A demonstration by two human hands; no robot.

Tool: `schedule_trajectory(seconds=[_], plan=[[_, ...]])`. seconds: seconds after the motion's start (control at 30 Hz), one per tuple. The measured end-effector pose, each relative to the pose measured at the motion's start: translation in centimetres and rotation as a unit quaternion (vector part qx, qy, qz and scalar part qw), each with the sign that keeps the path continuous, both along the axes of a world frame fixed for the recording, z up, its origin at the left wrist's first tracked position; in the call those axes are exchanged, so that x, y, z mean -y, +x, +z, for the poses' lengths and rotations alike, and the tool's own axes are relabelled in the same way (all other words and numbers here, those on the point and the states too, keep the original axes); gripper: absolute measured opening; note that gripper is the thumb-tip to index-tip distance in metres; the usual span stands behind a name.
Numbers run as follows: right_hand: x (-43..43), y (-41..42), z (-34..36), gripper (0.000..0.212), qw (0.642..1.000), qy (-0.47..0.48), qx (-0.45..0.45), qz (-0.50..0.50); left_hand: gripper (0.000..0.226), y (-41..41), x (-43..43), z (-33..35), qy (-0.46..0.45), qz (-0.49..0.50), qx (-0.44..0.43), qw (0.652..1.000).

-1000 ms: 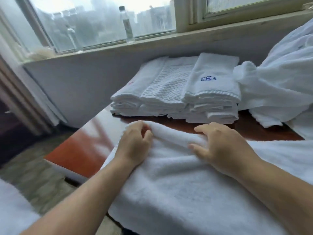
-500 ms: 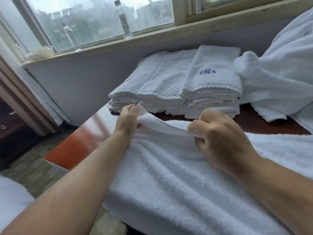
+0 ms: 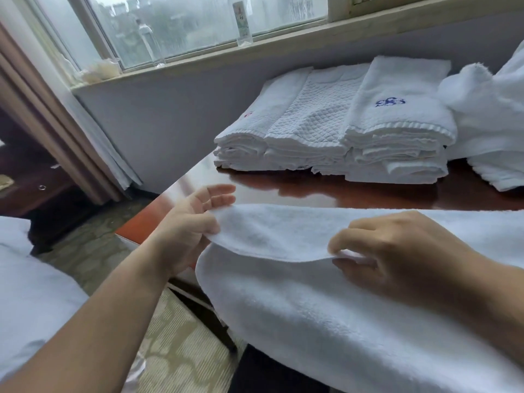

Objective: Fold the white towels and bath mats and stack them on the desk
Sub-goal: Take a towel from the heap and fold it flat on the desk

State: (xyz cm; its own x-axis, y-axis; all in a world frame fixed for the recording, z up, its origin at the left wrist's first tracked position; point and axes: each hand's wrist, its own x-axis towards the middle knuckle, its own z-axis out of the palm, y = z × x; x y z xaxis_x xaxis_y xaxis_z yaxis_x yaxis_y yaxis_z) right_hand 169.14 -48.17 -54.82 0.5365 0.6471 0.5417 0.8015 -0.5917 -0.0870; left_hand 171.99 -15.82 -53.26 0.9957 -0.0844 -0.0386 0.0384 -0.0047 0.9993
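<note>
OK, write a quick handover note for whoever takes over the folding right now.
Left hand: holds the lifted edge of the white towel at its left end, thumb on top, fingers straight underneath.
Right hand: pinches the same edge further right.
The towel lies across the near edge of the desk and hangs over it.
Done: folded stack at the back of the desk.
Left: finish this fold, stack it, then the unfolded pile on the right.

One wide-angle head-worn view, looking forward and down (straight lines bow toward the edges), facing the window (image 3: 198, 24), close over the surface's (image 3: 340, 194) near edge
</note>
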Motion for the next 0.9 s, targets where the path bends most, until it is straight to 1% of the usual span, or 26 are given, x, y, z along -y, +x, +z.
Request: schedule_trajectory(seconds=[0.1,0.2,0.27,0.33,0.37,0.43,0.47,0.5,0.53,0.57,0.6,0.63,0.67,0.7,0.73,0.8,0.83,0.87,0.9], plan=[[0.0,-0.2,0.1,0.005,1.0,0.012,0.018,0.012,0.076,-1.3,-0.3,-0.8,-0.005,-0.016,0.031,0.999],[0.0,-0.4,0.1,0.01,1.0,0.003,0.004,0.028,0.077,-2.0,-0.4,-1.3,-0.043,-0.033,0.039,0.998],[-0.1,-0.5,0.1,0.009,0.999,-0.016,-0.014,0.04,0.078,-2.1,-0.6,-1.5,-0.065,-0.043,0.028,0.997],[-0.1,-0.6,0.3,0.012,0.998,-0.037,-0.034,0.048,0.078,-2.2,-1.0,-1.3,-0.053,-0.069,0.013,0.996],[-0.1,-0.8,0.4,0.017,0.997,-0.043,-0.046,0.051,0.077,-2.2,-1.3,-0.9,-0.03,-0.091,0.007,0.995],[0.1,-1.1,0.8,0.027,0.994,-0.035,-0.079,0.061,0.066,-2.0,-1.9,-0.1,0.061,-0.104,-0.002,0.993],[0.2,-1.2,1.1,0.034,0.994,-0.025,-0.087,0.067,0.054,-1.7,-2.1,0.4,0.13,-0.078,-0.002,0.988],[0.5,-1.2,1.5,0.04,0.994,-0.01,-0.087,0.07,0.043,-1.4,-2.0,0.8,0.212,-0.031,-0.002,0.977],[0.7,-1.1,2.1,0.044,0.995,0.011,-0.08,0.066,0.032,-1.1,-1.8,1.1,0.296,0.03,0.003,0.955],[1.0,-1.0,2.5,0.045,0.996,0.034,-0.066,0.054,0.024,-0.9,-1.4,1.3,0.362,0.092,0.018,0.928],[1.3,-0.8,2.9,0.044,0.997,0.051,-0.047,0.03,0.021,-1.0,-0.7,1.4,0.406,0.136,0.046,0.903],[1.5,-0.6,3.0,0.041,0.998,0.059,-0.03,-0.003,0.022,-1.2,0.2,1.4,0.43,0.153,0.083,0.886],[1.7,-0.4,3.0,0.038,0.997,0.057,-0.029,-0.043,0.023,-1.5,1.3,1.1,0.444,0.146,0.118,0.876],[1.8,-0.3,2.7,0.039,0.994,0.04,-0.051,-0.089,0.025,-1.8,2.5,0.7,0.461,0.12,0.141,0.868],[1.7,-0.1,2.4,0.044,0.986,0.006,-0.094,-0.137,0.032,-2.0,3.7,0.1,0.487,0.081,0.15,0.857],[1.5,0.3,1.4,0.072,0.952,-0.094,-0.197,-0.214,0.048,-2.5,6.0,-1.4,0.557,0.001,0.122,0.821],[1.5,0.5,0.8,0.085,0.933,-0.135,-0.243,-0.227,0.056,-2.5,6.8,-2.2,0.588,-0.025,0.101,0.802],[1.5,0.7,0.3,0.092,0.921,-0.158,-0.275,-0.226,0.062,-2.4,7.1,-2.7,0.61,-0.04,0.088,0.786],[1.5,0.9,0.0,0.095,0.918,-0.166,-0.288,-0.218,0.066,-2.1,7.1,-3.0,0.622,-0.047,0.085,0.777]])
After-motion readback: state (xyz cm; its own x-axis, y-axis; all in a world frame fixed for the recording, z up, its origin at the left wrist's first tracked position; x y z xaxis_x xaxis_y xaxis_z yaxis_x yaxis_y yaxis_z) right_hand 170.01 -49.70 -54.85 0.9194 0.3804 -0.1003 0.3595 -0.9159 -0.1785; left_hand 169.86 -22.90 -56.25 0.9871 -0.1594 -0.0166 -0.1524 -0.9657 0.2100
